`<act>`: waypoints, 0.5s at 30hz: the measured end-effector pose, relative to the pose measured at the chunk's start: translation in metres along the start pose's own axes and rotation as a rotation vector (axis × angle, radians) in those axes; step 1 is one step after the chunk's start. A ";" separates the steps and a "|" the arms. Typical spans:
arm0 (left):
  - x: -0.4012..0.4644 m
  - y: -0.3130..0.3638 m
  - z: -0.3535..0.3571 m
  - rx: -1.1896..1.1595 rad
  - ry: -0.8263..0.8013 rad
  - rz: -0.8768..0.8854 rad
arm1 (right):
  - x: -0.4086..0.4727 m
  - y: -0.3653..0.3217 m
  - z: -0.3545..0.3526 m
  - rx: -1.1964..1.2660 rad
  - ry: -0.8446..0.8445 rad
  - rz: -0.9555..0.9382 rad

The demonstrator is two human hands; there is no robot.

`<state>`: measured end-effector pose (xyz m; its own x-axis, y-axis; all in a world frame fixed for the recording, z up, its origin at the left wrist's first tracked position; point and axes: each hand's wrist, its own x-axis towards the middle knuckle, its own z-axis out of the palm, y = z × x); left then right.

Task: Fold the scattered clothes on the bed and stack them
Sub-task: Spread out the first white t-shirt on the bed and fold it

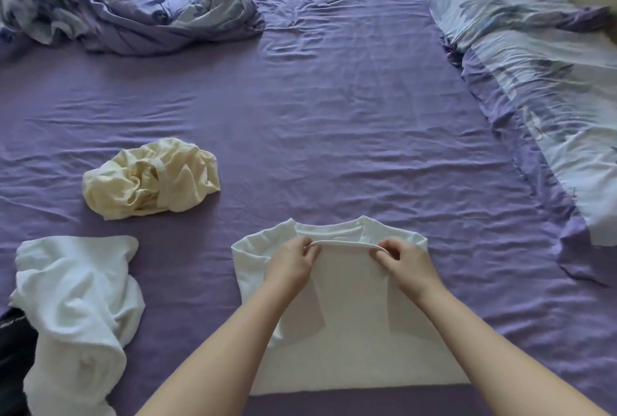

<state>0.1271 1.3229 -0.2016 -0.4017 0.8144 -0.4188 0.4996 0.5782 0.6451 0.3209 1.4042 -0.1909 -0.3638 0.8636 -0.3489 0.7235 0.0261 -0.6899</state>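
Head view. A white T-shirt [350,332] lies flat on the purple bed [334,115], close to the near edge and a little right of its middle, collar pointing toward the far edge. Both sides appear already turned inward, giving a narrow panel. The left hand [292,265] and the right hand [405,265] each pinch one end of a doubled white edge, which spans between them just short of the collar; each grip is pressed together on the cloth, thumb against fingers.

Judged step: the near part of the shirt is being brought up toward the collar. To do it well, keep both hands level so the carried edge stays parallel to the collar, hold the cloth taut between the pinches, lay it squarely on the shoulders, then smooth outward from the centre before letting go.

A crumpled cream garment [152,178] lies left of the bed's middle, apart from the shirt. A rumpled white garment [76,308] lies near the near-left corner. Both are unfolded, and no stack is visible. Bunched floral bedding [133,21] sits toward the far-left corner; a floral quilt [534,75] runs along the right edge.
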 end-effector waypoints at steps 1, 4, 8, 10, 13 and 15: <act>0.008 0.001 0.000 -0.001 0.003 -0.014 | 0.010 -0.002 0.000 0.022 -0.007 -0.006; 0.034 0.002 -0.002 -0.002 0.016 -0.052 | 0.044 -0.006 0.002 0.002 -0.022 -0.016; 0.067 -0.009 0.004 0.008 0.035 -0.145 | 0.084 0.003 0.015 -0.043 -0.068 -0.006; 0.077 -0.017 0.012 0.013 0.056 -0.179 | 0.093 0.011 0.026 -0.085 -0.074 -0.023; 0.082 -0.026 0.022 0.066 0.110 -0.188 | 0.096 0.021 0.039 -0.156 -0.033 -0.074; 0.083 -0.028 0.029 0.146 0.162 -0.156 | 0.096 0.027 0.046 -0.238 -0.005 -0.137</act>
<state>0.1014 1.3759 -0.2730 -0.5946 0.7028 -0.3906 0.5224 0.7070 0.4767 0.2789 1.4647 -0.2718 -0.4702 0.8415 -0.2661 0.7847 0.2605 -0.5625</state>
